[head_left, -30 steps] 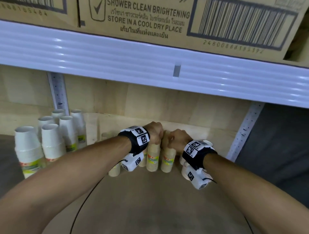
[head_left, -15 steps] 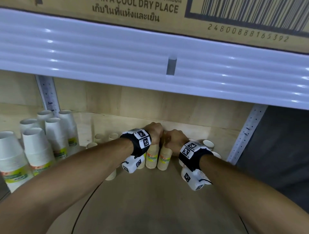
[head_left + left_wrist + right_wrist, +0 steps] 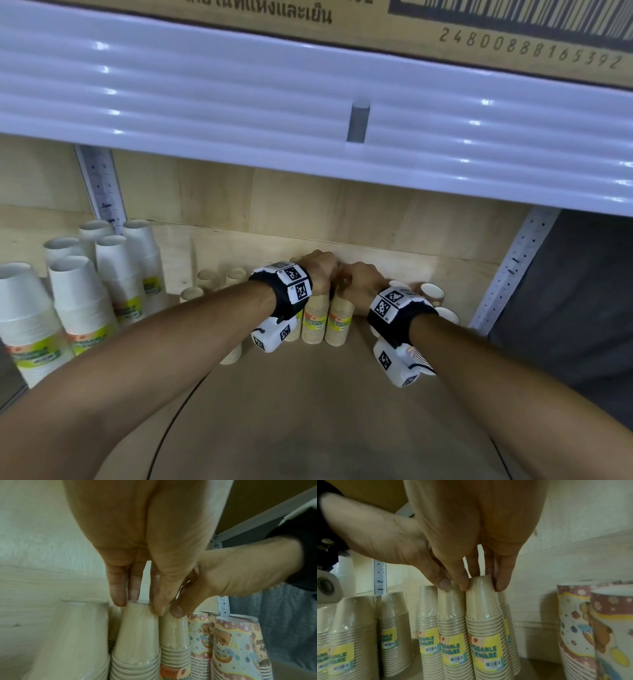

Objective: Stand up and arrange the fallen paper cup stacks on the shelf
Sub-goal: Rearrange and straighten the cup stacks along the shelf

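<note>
At the far middle of the shelf [image 3: 308, 411], two upright kraft cup stacks stand touching. The left hand [image 3: 320, 270] pinches the top of the left stack [image 3: 313, 322]; the right hand [image 3: 361, 284] pinches the right stack [image 3: 339, 322].

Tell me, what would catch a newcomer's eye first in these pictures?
Probably the two hands meeting mid-shelf: the left hand and right hand each pinch the top of an upright tan cup stack. Next, the big white cup stacks at far left, and the cartoon-printed cups at right.
</note>
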